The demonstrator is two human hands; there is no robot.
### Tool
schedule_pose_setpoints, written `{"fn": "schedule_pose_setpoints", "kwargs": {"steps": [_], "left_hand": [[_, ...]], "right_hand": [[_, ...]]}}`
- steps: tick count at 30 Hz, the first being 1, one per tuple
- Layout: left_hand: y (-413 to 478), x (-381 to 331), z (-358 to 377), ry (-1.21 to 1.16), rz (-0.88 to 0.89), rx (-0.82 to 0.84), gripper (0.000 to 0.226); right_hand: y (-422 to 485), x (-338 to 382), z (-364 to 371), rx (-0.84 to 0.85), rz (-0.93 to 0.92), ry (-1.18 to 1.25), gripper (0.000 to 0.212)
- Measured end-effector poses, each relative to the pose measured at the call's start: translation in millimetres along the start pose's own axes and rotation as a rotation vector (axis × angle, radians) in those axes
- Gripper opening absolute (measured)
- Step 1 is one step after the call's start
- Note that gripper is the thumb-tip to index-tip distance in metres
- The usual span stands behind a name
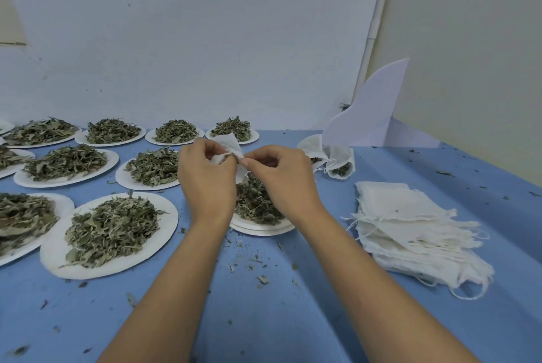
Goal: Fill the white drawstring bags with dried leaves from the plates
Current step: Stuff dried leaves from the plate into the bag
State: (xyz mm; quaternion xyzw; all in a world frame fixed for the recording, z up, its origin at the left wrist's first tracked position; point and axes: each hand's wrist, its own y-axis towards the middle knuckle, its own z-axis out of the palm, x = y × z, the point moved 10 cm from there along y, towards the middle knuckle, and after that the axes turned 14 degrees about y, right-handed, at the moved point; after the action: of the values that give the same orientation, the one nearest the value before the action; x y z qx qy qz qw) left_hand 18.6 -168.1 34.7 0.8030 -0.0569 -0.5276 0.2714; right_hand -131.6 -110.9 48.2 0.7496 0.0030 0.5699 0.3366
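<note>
Just above the plate [264,227], the left hand [205,177] is pinching the bag [230,144], its mouth facing the right hand [281,177], whose narrow grip is pressing leaves [239,158] in.

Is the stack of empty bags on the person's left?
No, the stack of flat white cloth drawstring bags lies on the person's right.
</note>
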Motion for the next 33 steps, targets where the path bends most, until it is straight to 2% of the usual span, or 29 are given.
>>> {"fn": "schedule_pose_setpoints", "kwargs": {"steps": [2,5,9,13,17,19,23,26,30,31,33], "left_hand": [[-1.7,-2.1,3.9,-0.017,0.017,0.038,0.014],[-4.9,-6.0,19.8,-0.081,0.022,0.19,0.017],[-10.6,-10.1,40.8,-0.163,-0.009,0.39,0.016],[-7.7,-10.5,30.0,-0.142,0.012,0.295,0.011],[-3.8,-4.7,18.7,-0.115,-0.005,0.203,0.022],[-2.9,-5.3,11.1,-0.107,-0.005,0.141,0.026],[-2.1,-7.3,5.1,-0.059,0.011,0.08,0.028],[-1.5,-5.8,5.9,-0.067,0.009,0.071,0.026],[2.0,-1.3,1.8,-0.123,-0.034,0.05,0.017],[3.4,2.0,1.1,-0.168,-0.068,0.049,0.017],[4.9,8.0,3.6,-0.28,-0.134,0.071,0.014]], "right_hand": [[-1.4,4.1,-4.4,-0.048,-0.061,-0.097,0.003],[-3.2,6.5,-9.6,-0.089,-0.123,-0.276,0.004],[-1.6,2.0,-19.6,-0.121,-0.096,-0.296,0.006],[2.6,-5.8,-26.7,-0.135,0.029,-0.016,0.012],[1.8,-18.7,-10.8,-0.006,0.225,0.262,0.011],[0.7,-20.1,-7.4,0.012,0.259,0.298,0.011],[2.4,-18.3,-15.7,-0.062,0.204,0.193,0.01],[3.5,-6.4,-23.1,-0.12,0.055,0.003,0.007],[4.1,-11.9,-24.4,-0.114,0.092,0.148,0.002],[4.4,-14.8,-27.4,-0.12,0.102,0.115,0.005],[5.8,-22.6,-28.1,-0.055,0.09,-0.186,0.025]]}}
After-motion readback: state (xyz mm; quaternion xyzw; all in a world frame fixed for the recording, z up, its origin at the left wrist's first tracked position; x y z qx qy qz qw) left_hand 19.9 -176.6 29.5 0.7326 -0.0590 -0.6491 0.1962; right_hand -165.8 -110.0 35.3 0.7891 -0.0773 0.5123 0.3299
